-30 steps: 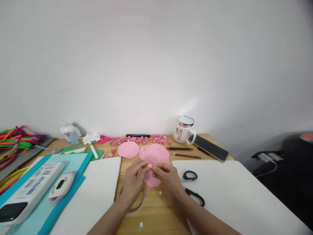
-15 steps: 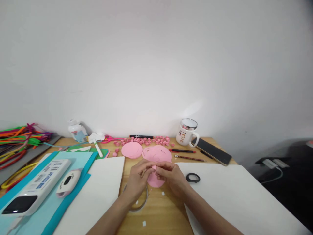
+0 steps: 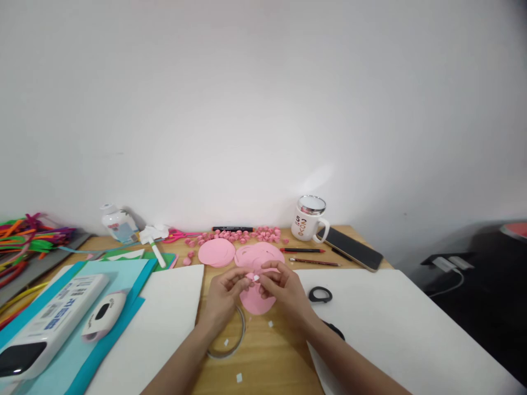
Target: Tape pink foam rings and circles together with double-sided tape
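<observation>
My left hand [image 3: 224, 293] is closed in a pinch on a small rolled pink paper piece [image 3: 250, 276]. My right hand [image 3: 286, 291] pinches a tiny white scrap [image 3: 256, 278] right against that pink piece, thumb and index finger together. Below the fingertips lies a pink paper circle [image 3: 257, 303] on the wooden table. A roll of tape [image 3: 242, 332] lies flat by my left wrist. Small white scraps [image 3: 239, 378] are scattered nearer me. Under my right forearm, black scissors [image 3: 320, 294] are partly hidden, showing both handle loops.
Pink paper circles [image 3: 217, 253] and a row of small pink rolls [image 3: 263, 235] lie ahead. A white mug [image 3: 307, 224] and a phone [image 3: 352, 249] stand and lie at back right. White sheets [image 3: 370, 318] flank the hands. A white device [image 3: 53, 318] rests on blue paper at left.
My fingertips have moved slightly apart, and a white scrap now shows between them. The view has shifted a little, moving most things leftward; the second scissor loop has come into view.
</observation>
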Demonstrator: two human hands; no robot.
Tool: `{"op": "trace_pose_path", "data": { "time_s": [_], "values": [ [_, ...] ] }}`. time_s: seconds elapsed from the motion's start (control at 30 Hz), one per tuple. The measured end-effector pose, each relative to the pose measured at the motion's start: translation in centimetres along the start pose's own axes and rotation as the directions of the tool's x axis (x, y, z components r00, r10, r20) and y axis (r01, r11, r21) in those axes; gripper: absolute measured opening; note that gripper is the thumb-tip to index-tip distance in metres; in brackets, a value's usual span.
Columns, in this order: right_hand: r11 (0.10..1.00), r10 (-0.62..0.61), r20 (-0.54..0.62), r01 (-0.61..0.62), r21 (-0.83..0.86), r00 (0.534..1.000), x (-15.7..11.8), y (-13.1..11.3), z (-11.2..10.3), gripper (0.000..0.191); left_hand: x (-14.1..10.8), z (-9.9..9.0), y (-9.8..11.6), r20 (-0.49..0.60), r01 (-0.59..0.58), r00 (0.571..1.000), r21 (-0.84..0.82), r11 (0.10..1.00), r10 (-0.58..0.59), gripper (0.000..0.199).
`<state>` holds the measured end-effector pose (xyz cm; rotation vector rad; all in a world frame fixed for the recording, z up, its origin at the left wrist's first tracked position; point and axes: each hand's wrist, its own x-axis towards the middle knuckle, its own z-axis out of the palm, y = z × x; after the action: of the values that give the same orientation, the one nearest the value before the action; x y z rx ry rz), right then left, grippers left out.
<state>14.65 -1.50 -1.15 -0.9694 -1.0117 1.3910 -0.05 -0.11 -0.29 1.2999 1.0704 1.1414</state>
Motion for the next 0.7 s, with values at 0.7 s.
{"op": "trace_pose_path", "data": {
  "time_s": [0.7],
  "values": [
    [0.977, 0.119, 0.020, -0.113, -0.182, 0.993, -0.25, -0.08, 0.06, 0.034, -0.10, -0.40, 0.53, 0.165, -0.238, 0.967, 0.333, 0.912, 0.192, 0.015]
  ]
}}
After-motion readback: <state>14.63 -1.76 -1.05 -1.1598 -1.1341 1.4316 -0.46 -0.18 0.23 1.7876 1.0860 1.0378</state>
